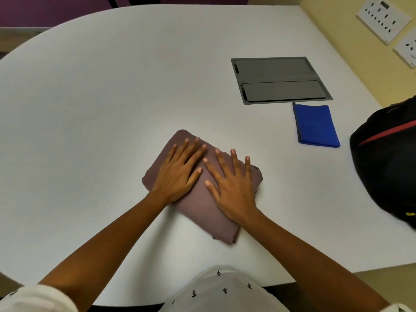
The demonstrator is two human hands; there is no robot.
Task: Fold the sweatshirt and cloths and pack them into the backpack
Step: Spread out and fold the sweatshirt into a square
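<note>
I count one table (90, 97). Two hands of mine are in sight, my left hand (177, 174) and my right hand (231, 188). There is one folded sweatshirt (202, 203), mauve, and one backpack (387, 158), black with a single red stripe, partly cut off by the frame edge. I see one blue cloth (315, 124), folded. A thin grey edge shows along its left side, and I cannot tell whether that is a second cloth beneath it. Set into the table is one grey panel (281, 76) with two lids, the far lid (273, 67) and the near lid (283, 91). On the wall I count two socket plates, the upper socket plate (382, 21) and the lower socket plate (407, 50).
</note>
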